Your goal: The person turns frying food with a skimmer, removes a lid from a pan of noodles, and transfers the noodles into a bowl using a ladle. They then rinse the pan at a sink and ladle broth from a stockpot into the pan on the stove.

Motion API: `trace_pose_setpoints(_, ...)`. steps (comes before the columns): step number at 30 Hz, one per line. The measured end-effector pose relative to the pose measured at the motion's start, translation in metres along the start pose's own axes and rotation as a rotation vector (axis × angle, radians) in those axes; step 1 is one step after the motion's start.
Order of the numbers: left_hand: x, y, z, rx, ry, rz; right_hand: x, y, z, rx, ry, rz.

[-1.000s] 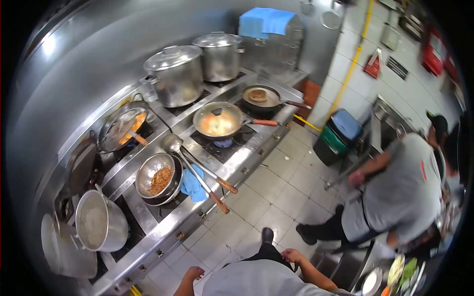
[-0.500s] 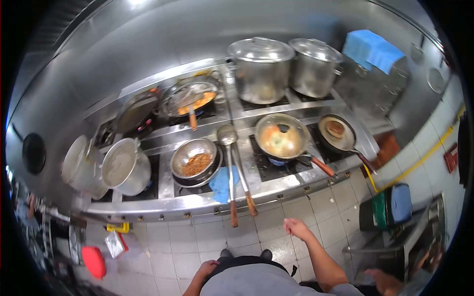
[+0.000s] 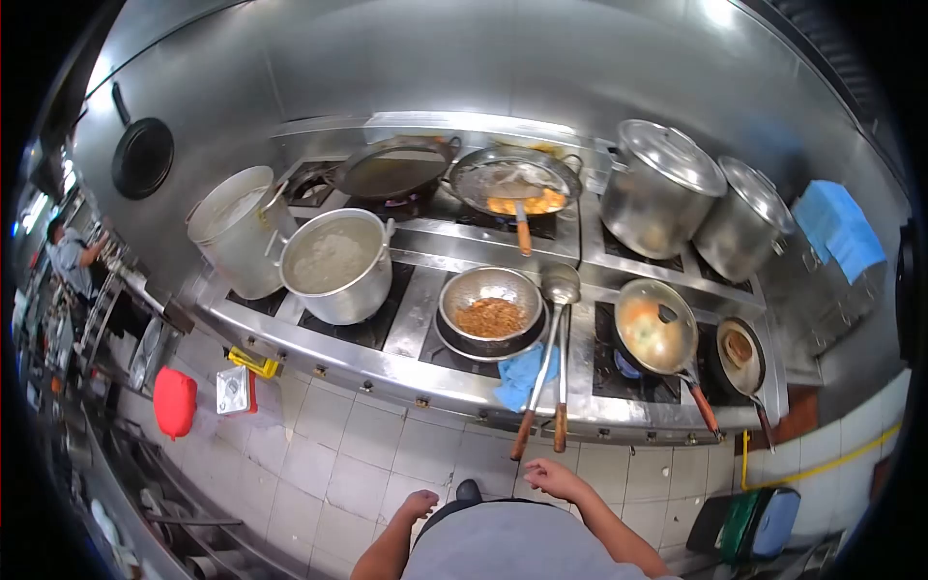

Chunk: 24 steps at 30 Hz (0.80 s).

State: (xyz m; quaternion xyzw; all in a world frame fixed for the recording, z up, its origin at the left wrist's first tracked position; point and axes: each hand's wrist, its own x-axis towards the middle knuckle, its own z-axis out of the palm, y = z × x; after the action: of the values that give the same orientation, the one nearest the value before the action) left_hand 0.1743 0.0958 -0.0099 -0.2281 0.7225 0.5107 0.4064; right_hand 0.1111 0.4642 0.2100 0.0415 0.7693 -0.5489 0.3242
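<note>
My left hand [image 3: 420, 504] hangs in front of my apron with its fingers loosely curled; nothing shows in it. My right hand [image 3: 552, 478] is held out before the stove edge, fingers partly apart and holding nothing. Just beyond it are the wooden handles of two long ladles [image 3: 546, 358], which rest across the stove beside a blue cloth [image 3: 522, 377]. Left of them, a perforated metal bowl [image 3: 469, 290] with brown fried bits [image 3: 490, 319] sits over a dark pan. A lidded frying pan [image 3: 656, 327] stands on a lit burner to the right.
Two open pots [image 3: 333, 256] stand at the left, two lidded stockpots [image 3: 667, 188] at the back right. Behind are two woks, one with orange food and a wooden-handled tool [image 3: 523, 227]. A small pan [image 3: 740, 358] and a bin [image 3: 773, 522] are rightward. Another person [image 3: 75, 261] stands far left.
My view has swung left, so the stove appears shifted right. My right hand has drawn in nearer my body and the ladle handles. Pots and pans stay in place.
</note>
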Motion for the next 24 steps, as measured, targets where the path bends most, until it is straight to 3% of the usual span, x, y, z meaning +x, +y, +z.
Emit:
trace_pose_setpoints(2, 0.017, 0.015, -0.002, 0.034, -0.005, 0.032, 0.018, -0.011, -0.006, 0.002, 0.086, -0.081)
trace_pose_setpoints(5, 0.025, 0.011, -0.007, 0.430, 0.047, 0.281, 0.037, -0.031, -0.014, 0.196, 0.246, -0.229)
trace_pose_setpoints(8, 0.019, 0.018, -0.022, 0.322, 0.116, 0.237, 0.056, -0.081, -0.033, 0.230, 0.302, -0.191)
trace_pose_setpoints(14, -0.019, -0.004, -0.036, -0.370, 0.302, -0.026, 0.144, -0.124, -0.069, 0.673, 0.045, 0.038)
trace_pose_setpoints(17, -0.031, -0.034, -0.029, -0.306, 0.301, -0.077, 0.196, -0.137, -0.071, 0.880, 0.000, 0.107)
trace_pose_setpoints(21, -0.063, -0.055, -0.002, -0.359, 0.337, -0.171, 0.238, -0.112, -0.055, 0.909, 0.082, 0.101)
trace_pose_setpoints(24, -0.089, -0.055, 0.025, -0.313, 0.379, -0.180, 0.248, -0.102, -0.048, 0.953, 0.116, -0.028)
